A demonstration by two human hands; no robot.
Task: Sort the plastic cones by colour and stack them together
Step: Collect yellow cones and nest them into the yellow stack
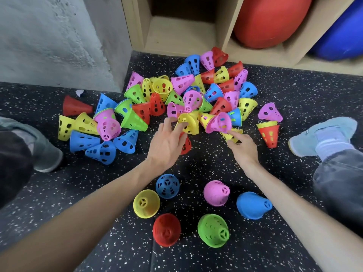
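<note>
1. Right now the left hand (pixel 167 142) reaches into the near edge of the loose pile of cones (pixel 176 99), its fingers spread and touching a yellow cone (pixel 188 122); I cannot tell whether they have closed round it yet.
2. That yellow cone lies on its side just beyond the left fingertips, narrow tip towards the hand and wide mouth away, so its long axis runs roughly along the line of the reach.
3. The right hand (pixel 243 148) sits to the right of the yellow cone, fingers loosely curled around another yellow piece (pixel 231 135) at the pile's edge, just under a pink cone (pixel 220 122).
4. Each hand is nearest its own yellow piece; the left seems the likelier to lift first.
5. Nearer the person than the yellow cone stand the sorted starts, mouths down: a blue cone (pixel 167 186), a yellow stack base (pixel 146 206), a red one (pixel 167 229), a green one (pixel 213 230), a pink one (pixel 216 192) and a second blue one (pixel 253 205).
6. The cones are thin, glossy moulded plastic, tapered, pierced with rows of rounded slots and capped by a small spoked ring.
7. They lie on black rubber flooring (pixel 98 193) flecked with white, with a wooden shelf unit (pixel 229 26) beyond the pile.
</note>
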